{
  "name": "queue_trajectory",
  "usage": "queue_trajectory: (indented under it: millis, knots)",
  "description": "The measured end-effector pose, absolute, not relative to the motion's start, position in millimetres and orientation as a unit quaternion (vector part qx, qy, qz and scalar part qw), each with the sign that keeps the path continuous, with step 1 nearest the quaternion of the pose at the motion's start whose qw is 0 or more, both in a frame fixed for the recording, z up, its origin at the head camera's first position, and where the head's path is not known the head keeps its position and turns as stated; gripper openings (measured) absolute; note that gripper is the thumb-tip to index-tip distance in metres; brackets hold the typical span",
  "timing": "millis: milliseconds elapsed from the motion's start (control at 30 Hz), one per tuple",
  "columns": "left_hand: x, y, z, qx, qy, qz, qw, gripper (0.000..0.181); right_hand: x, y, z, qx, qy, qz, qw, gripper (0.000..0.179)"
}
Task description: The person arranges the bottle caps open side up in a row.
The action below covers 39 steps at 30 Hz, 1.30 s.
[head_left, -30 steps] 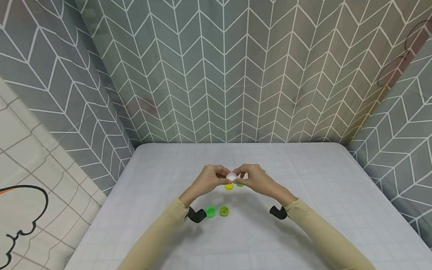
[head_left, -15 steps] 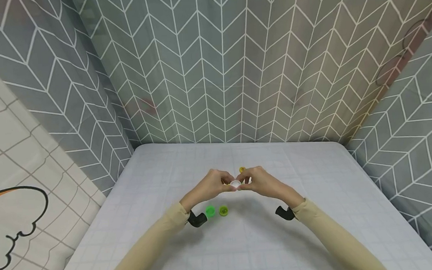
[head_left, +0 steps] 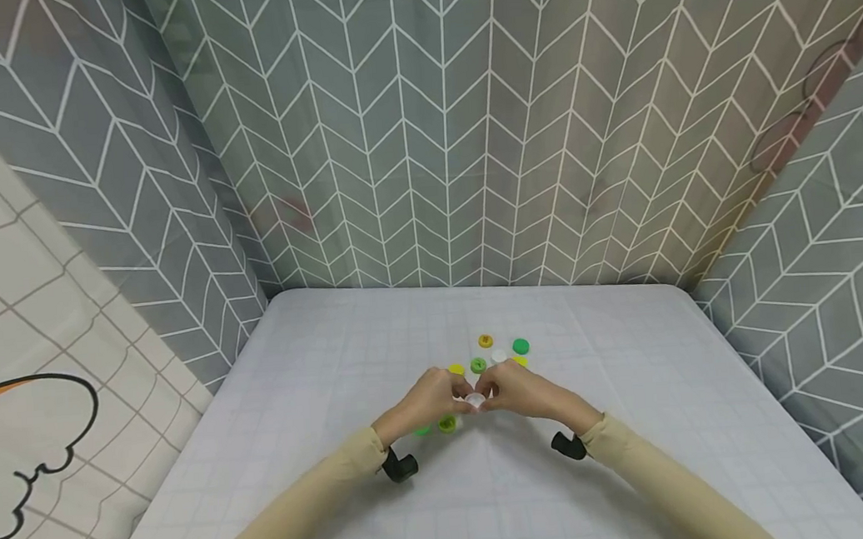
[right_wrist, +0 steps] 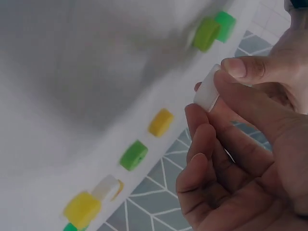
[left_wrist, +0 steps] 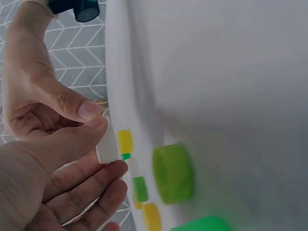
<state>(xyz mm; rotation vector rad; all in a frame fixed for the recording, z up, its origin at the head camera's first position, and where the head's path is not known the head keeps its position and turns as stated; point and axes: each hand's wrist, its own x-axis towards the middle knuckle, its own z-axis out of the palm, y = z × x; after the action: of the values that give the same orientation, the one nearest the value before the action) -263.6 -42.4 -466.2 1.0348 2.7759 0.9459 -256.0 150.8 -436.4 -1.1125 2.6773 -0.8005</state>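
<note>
A white bottle cap (head_left: 475,400) with a ribbed side (left_wrist: 108,147) is held between both hands. My left hand (head_left: 431,396) pinches its left edge between thumb and fingers. From the other side my right hand (head_left: 521,390) pinches the same cap, as the right wrist view also shows. The two hands meet fingertip to fingertip around it, above the table. Just below the left hand lie an olive-green cap (head_left: 447,424) and a bright green cap (head_left: 422,430), the latter mostly hidden by that hand.
Beyond the hands lie a yellow cap (head_left: 457,369), a light green cap (head_left: 478,365), a white cap (head_left: 499,356), an amber cap (head_left: 485,341), a dark green cap (head_left: 521,346) and another yellow cap (head_left: 521,362). A white cloth covers the table (head_left: 345,326); patterned curtains (head_left: 422,136) stand behind.
Both hands have moved nearer the body with the white cap still pinched between them. The caps beyond them have come into sight, while the bright green one is now partly covered.
</note>
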Motion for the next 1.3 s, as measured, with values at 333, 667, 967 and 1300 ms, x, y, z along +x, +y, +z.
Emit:
queue_trajectory:
  millis: [333,667,967,1300]
  knots:
    - [-259.4,-38.7,-480.8,0.348,0.901,0.260,-0.012,0.023,-252.7,148.8,-449.9,-0.374,0.895,-0.234,0.065,0.012]
    - [-254.8,-33.8,-485.0,0.356,0.905,0.233,0.010,0.023,-246.5,148.7,-455.6,-0.371,0.893,-0.238,0.092,0.012]
    - [-257.6,-32.6,-484.9,0.340,0.909,0.237,0.042,0.026,-246.3,148.8,-459.0,-0.372,0.894,-0.235,0.088,0.014]
    - [-261.3,-34.7,-484.6,0.335,0.914,0.220,0.072,0.029,-247.4,144.3,-460.8,-0.353,0.899,-0.234,0.111,0.020]
